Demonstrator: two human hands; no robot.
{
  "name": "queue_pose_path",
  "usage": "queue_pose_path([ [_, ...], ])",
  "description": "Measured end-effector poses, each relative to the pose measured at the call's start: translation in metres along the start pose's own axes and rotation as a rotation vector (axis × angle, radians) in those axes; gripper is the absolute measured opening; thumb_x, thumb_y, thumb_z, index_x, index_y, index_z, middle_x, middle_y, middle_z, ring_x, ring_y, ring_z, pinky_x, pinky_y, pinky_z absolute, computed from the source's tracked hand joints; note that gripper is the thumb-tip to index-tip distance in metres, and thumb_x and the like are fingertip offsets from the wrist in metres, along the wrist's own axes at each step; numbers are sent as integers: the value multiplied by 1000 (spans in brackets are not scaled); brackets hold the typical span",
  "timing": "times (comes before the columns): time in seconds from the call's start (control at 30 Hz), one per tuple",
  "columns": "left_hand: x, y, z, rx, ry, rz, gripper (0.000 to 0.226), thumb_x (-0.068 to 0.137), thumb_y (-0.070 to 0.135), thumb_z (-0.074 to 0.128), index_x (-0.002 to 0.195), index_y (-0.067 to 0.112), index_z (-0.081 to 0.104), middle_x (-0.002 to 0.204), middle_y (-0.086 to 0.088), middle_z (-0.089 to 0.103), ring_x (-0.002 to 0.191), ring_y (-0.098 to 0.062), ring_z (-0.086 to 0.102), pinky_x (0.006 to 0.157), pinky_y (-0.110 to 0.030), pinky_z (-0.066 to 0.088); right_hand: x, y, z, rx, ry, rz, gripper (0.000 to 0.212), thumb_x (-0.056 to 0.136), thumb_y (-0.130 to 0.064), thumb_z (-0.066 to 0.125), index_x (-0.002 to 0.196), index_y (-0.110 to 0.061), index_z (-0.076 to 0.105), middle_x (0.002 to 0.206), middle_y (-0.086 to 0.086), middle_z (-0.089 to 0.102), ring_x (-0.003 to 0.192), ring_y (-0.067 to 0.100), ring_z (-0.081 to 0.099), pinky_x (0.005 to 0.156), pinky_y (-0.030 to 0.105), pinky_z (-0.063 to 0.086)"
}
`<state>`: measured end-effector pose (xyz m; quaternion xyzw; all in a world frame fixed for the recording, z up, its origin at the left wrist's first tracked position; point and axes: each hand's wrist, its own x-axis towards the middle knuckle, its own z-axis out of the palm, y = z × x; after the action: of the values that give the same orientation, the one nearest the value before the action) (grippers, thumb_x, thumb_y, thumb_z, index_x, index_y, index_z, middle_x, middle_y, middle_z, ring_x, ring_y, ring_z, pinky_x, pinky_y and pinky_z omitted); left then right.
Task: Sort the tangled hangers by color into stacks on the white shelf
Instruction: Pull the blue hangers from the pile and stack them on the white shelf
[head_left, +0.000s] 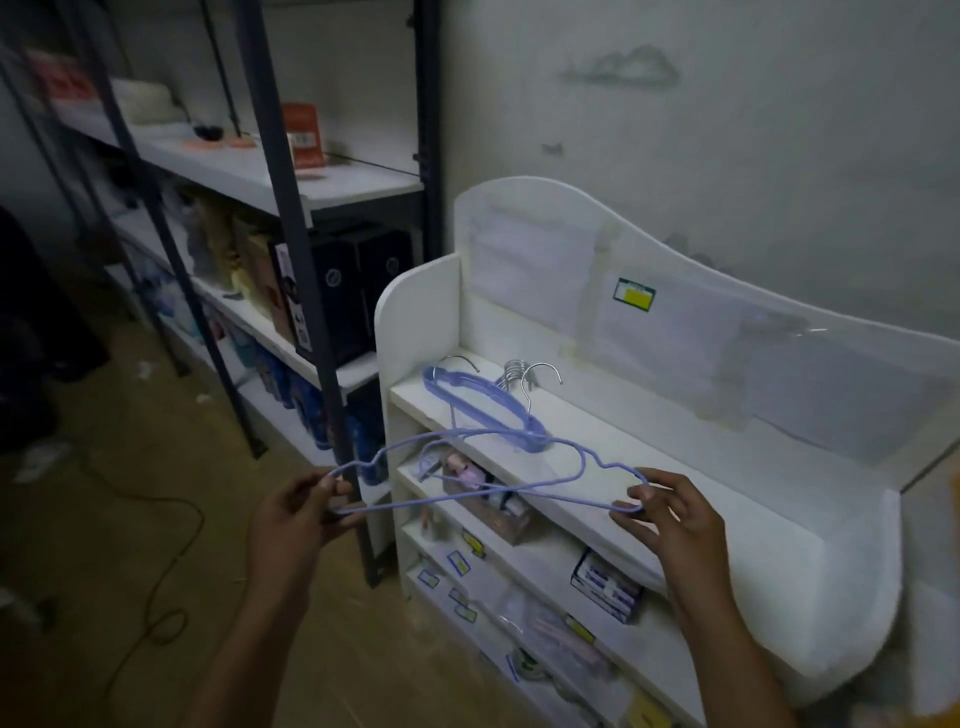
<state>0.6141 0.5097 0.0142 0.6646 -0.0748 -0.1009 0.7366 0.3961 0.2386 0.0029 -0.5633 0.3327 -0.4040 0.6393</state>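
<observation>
I have a thin lilac wire hanger (488, 470) held level in front of the white shelf (675, 467), one end in each hand; my left hand (296, 514) pinches the left shoulder bend between thumb and curled fingers, and my right hand (670, 514) pinches the right shoulder bend the same way, fingers hooked under the wire; a second loop of the same colour seems caught through the middle, though I cannot tell whether that is another hanger or this one's own hook; on the top board lies a stack of lilac hangers (483, 405) with silver hooks (524, 371) pointing toward the back panel, just beyond what I hold; I judge this wire to be very light and springy, likely to flex and twist if pulled at one end only, and its coating looks smooth enough to slip; so the shoulder bends are the sound places to grip, where the kinks stop the fingers sliding, keeping both ends level while lowering it onto the matching stack
</observation>
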Motion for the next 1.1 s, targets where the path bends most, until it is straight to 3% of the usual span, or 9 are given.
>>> queue_pose_path([
  [0.27,83,8,39,9,16,28,18,100,9,49,108,6,64,96,-19,67,76,-27,70,65,-28,61,92,-3,39,32,-17,-24,14,95,-3,56,104,-6,66,96,24,64,78,32,71,74,35,61],
  [0.53,140,-6,61,8,-10,-7,18,99,8,49,100,12,66,96,-19,66,75,-27,70,63,-28,61,134,16,56,2,13,10,14,95,-2,56,104,-6,66,98,26,63,79,35,70,78,41,60],
  [0.77,210,-14,85,37,-94,-14,16,99,11,52,97,13,68,86,-12,71,66,-24,72,71,-42,57,158,22,75,21,143,3,13,94,-1,57,102,-5,66,96,24,64,80,38,70,75,38,61],
  [0.93,265,-7,103,-45,-212,-47,15,99,4,49,101,-2,62,87,-17,65,58,-16,69,59,-26,60,167,32,96,42,228,9,14,94,-1,57,104,-5,66,98,25,64,83,40,70,75,37,61],
  [1.1,315,-14,110,-48,-294,-56,14,99,3,49,100,-3,62,84,-15,64,56,-16,68,57,-24,59,175,57,126,86,294,42,15,92,2,57,103,-2,66,93,22,64,83,39,67,79,42,60],
])
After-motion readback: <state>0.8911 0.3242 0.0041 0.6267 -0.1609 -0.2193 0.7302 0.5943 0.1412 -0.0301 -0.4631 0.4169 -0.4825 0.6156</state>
